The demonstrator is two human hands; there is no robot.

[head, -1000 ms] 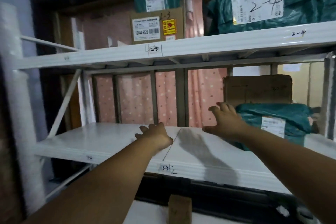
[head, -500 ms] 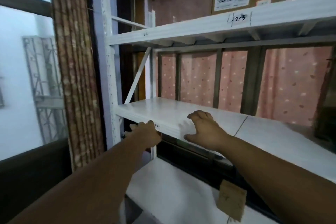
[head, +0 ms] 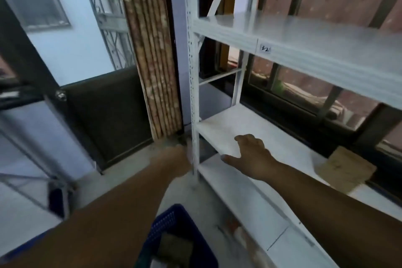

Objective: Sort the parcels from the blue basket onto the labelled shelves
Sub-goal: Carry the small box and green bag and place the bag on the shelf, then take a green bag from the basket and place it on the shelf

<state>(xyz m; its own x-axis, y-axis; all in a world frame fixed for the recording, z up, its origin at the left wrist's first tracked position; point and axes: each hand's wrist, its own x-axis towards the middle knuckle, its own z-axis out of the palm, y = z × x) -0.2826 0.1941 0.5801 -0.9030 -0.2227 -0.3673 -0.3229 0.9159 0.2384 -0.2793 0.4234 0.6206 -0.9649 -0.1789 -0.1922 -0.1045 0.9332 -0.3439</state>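
Both hands are empty: right hand (head: 250, 154) spread, its grip released; left hand (head: 176, 159) blurred, grip unclear. Best reach down to the blue basket (head: 174, 222) at six o'clock.

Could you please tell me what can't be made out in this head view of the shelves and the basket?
- Left hand: blurred by motion beside the rack's post; its fingers are unclear.
- Shelf label: blurred; the writing is uncertain.
- Blue basket: cut off by the bottom edge and partly covered by the left forearm; its contents are indistinct.
- Cardboard piece: its markings are too faint to read.
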